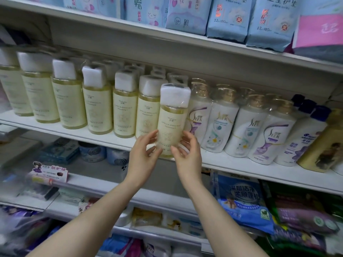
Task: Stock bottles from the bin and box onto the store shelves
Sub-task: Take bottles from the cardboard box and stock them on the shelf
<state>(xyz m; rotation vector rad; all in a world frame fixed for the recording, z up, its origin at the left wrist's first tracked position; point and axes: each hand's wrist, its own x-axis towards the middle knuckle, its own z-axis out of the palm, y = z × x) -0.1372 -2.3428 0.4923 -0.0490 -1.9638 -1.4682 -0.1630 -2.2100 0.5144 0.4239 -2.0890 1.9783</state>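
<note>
Pale yellow under a white cap, the bottle (171,119) is upright at the front edge of the middle shelf (241,170). It is at the right end of a row of matching bottles (97,106) and just beside the white shampoo bottles (213,125). The left hand (143,154) grasps its lower left side with curved fingers. The right hand (187,154) grasps the lower right side the same way, thumb towards the front. Above, blue packets (228,17) line the upper shelf, and bagged goods (241,203) sit below.

Left bottles (11,89) blurred; pink pack (323,30) edge-cropped.
</note>
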